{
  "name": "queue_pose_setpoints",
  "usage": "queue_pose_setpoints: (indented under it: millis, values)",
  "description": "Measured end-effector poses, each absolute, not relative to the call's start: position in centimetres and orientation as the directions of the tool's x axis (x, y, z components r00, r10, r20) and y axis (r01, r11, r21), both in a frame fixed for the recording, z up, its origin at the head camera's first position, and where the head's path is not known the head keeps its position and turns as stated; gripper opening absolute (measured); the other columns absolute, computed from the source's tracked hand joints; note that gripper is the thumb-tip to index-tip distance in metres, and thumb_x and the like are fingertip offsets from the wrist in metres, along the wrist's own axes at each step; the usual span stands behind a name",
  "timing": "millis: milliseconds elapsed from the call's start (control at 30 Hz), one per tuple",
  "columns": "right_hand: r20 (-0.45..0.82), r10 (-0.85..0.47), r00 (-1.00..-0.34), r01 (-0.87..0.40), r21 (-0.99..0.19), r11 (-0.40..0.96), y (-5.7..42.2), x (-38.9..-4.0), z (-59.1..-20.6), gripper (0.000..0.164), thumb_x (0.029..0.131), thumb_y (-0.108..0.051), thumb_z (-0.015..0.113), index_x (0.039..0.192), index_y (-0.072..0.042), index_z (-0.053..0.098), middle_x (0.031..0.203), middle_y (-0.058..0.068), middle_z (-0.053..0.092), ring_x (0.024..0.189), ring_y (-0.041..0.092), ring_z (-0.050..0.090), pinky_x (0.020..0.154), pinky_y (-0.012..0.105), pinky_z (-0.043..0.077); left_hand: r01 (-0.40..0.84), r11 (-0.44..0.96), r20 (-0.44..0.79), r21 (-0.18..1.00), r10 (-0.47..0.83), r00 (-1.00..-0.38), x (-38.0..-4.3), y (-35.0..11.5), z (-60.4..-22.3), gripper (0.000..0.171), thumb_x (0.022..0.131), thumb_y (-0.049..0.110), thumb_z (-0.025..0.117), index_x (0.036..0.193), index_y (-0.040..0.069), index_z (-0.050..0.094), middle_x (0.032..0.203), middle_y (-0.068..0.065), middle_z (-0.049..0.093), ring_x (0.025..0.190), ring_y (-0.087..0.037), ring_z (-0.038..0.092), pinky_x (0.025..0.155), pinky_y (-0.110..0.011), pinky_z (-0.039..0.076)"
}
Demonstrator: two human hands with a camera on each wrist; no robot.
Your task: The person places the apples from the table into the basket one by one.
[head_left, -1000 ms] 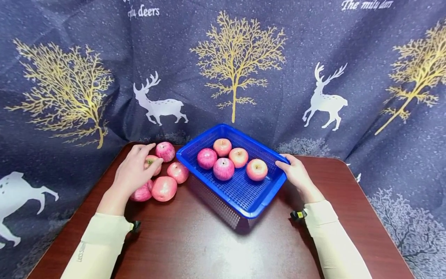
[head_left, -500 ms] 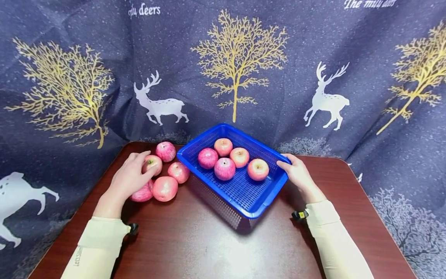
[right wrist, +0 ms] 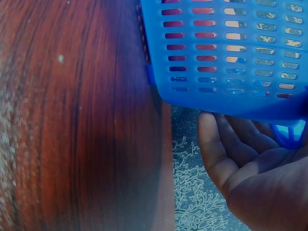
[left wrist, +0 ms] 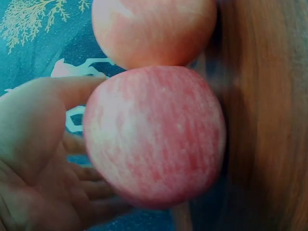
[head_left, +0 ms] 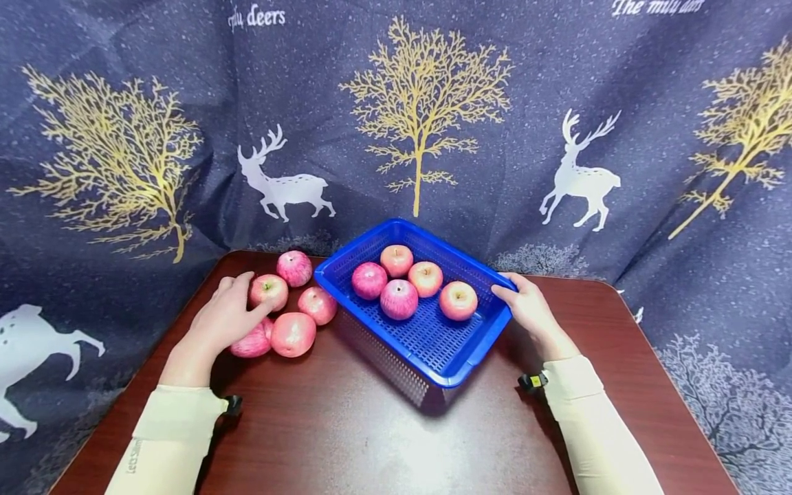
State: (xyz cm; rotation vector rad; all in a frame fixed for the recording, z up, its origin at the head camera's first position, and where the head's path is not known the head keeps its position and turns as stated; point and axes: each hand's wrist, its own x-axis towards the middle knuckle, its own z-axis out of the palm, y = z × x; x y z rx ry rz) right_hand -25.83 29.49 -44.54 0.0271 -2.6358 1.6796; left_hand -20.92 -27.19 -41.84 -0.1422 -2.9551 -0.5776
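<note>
Couldn't pin it down as a home or a workplace, tbh, but it looked like a little curtained-off nook. Dark blue cloth (head_left: 520, 89) hung right behind the table (head_left: 309, 433) and along both its sides, printed with gold trees (head_left: 417, 168), white deer (head_left: 291, 190) and lettering (head_left: 266, 17), and the tabletop was reddish-brown wood grain.

Left hand (head_left: 224, 313) in a loose curve, thumb (left wrist: 79, 89) apart; right hand (head_left: 533, 315) in a grip, thumb (head_left: 503, 294) uppermost
</note>
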Motion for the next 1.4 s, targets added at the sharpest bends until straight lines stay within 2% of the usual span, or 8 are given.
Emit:
queue_pose_setpoints:
  millis: [167, 333, 467, 633, 700, 800, 1067, 1400]
  values:
    - [0.031, -0.011, -0.999, -0.033, -0.904, 0.425, 29.3, -25.8, -44.5, 0.041, 0.096, -0.033, 0.062, 0.129, -0.008, 0.057, 0.121, 0.015, 0.061, 0.103, 0.029, 0.061, 0.092, 0.045, 0.047, 0.052, 0.930, 0.023, 0.363, 0.046, -0.999, -20.9, -27.6, -42.3, 0.103, 0.090, 0.065, 0.053, 0.147, -0.013, 0.019, 0.135, -0.041, 0.034, 0.119, -0.054, 0.040, 0.094, -0.068, 0.036]
    - [0.025, -0.018, -1.000, -0.031, -0.909, 0.416, 29.2, -25.8, -44.5, 0.041, 0.097, -0.033, 0.061, 0.129, -0.008, 0.057, 0.121, 0.014, 0.061, 0.103, 0.030, 0.062, 0.090, 0.042, 0.048, 0.042, 0.933, -0.030, 0.358, 0.056, -0.998, -20.9, -27.7, -42.5, 0.091, 0.092, 0.064, 0.051, 0.133, -0.016, 0.038, 0.121, -0.040, 0.047, 0.107, -0.052, 0.051, 0.088, -0.065, 0.042]
    - [0.019, -0.012, -1.000, -0.022, -0.905, 0.426, 29.4, -25.9, -44.6, 0.043, 0.097, -0.036, 0.061, 0.130, -0.010, 0.057, 0.122, 0.013, 0.061, 0.104, 0.029, 0.061, 0.092, 0.042, 0.047, 0.055, 0.928, -0.055, 0.370, 0.082, -0.995, -20.7, -27.5, -42.3, 0.084, 0.093, 0.065, 0.050, 0.122, -0.014, 0.050, 0.111, -0.033, 0.059, 0.095, -0.044, 0.059, 0.084, -0.059, 0.046]
    - [0.009, 0.003, -1.000, -0.006, -0.901, 0.435, 29.8, -25.9, -44.7, 0.045, 0.096, -0.038, 0.061, 0.131, -0.010, 0.056, 0.123, 0.013, 0.060, 0.104, 0.028, 0.061, 0.094, 0.044, 0.045, -0.013, 0.888, -0.202, 0.459, 0.090, -0.975, -20.4, -26.9, -42.0, 0.087, 0.093, 0.069, 0.046, 0.128, -0.010, 0.048, 0.113, -0.028, 0.060, 0.070, -0.029, 0.062, 0.060, -0.044, 0.054]
    - [0.008, -0.004, -1.000, -0.009, -0.902, 0.431, 29.8, -25.9, -44.6, 0.045, 0.096, -0.038, 0.061, 0.131, -0.009, 0.056, 0.124, 0.013, 0.060, 0.105, 0.028, 0.061, 0.095, 0.044, 0.045, -0.061, 0.866, -0.268, 0.497, 0.086, -0.960, -20.3, -26.8, -42.0, 0.089, 0.093, 0.070, 0.044, 0.133, -0.009, 0.044, 0.119, -0.028, 0.056, 0.067, -0.026, 0.061, 0.052, -0.041, 0.053]
    - [0.011, -0.014, -1.000, -0.016, -0.903, 0.430, 29.6, -25.9, -44.5, 0.046, 0.096, -0.038, 0.061, 0.131, -0.009, 0.056, 0.124, 0.014, 0.060, 0.105, 0.028, 0.061, 0.094, 0.044, 0.045, -0.095, 0.840, -0.311, 0.534, 0.091, -0.946, -20.1, -26.9, -42.2, 0.090, 0.092, 0.071, 0.043, 0.136, -0.007, 0.041, 0.126, -0.029, 0.053, 0.073, -0.026, 0.061, 0.053, -0.040, 0.053]
    - [0.039, -0.013, -0.999, -0.041, -0.899, 0.437, 29.6, -25.9, -44.6, 0.041, 0.096, -0.035, 0.062, 0.128, -0.009, 0.058, 0.119, 0.014, 0.062, 0.101, 0.028, 0.062, 0.089, 0.041, 0.048, -0.091, 0.819, -0.305, 0.566, 0.105, -0.946, -20.0, -27.4, -42.5, 0.075, 0.095, 0.064, 0.047, 0.124, -0.004, 0.051, 0.109, -0.019, 0.061, 0.069, -0.024, 0.061, 0.053, -0.040, 0.053]
    - [0.028, -0.010, -1.000, -0.030, -0.906, 0.423, 29.6, -25.8, -44.5, 0.040, 0.096, -0.035, 0.062, 0.126, -0.010, 0.058, 0.118, 0.014, 0.063, 0.101, 0.032, 0.063, 0.088, 0.042, 0.049, -0.051, 0.851, -0.264, 0.522, 0.105, -0.959, -19.9, -28.0, -42.3, 0.071, 0.093, 0.064, 0.050, 0.113, -0.003, 0.060, 0.092, -0.010, 0.063, 0.070, -0.021, 0.060, 0.058, -0.037, 0.052]
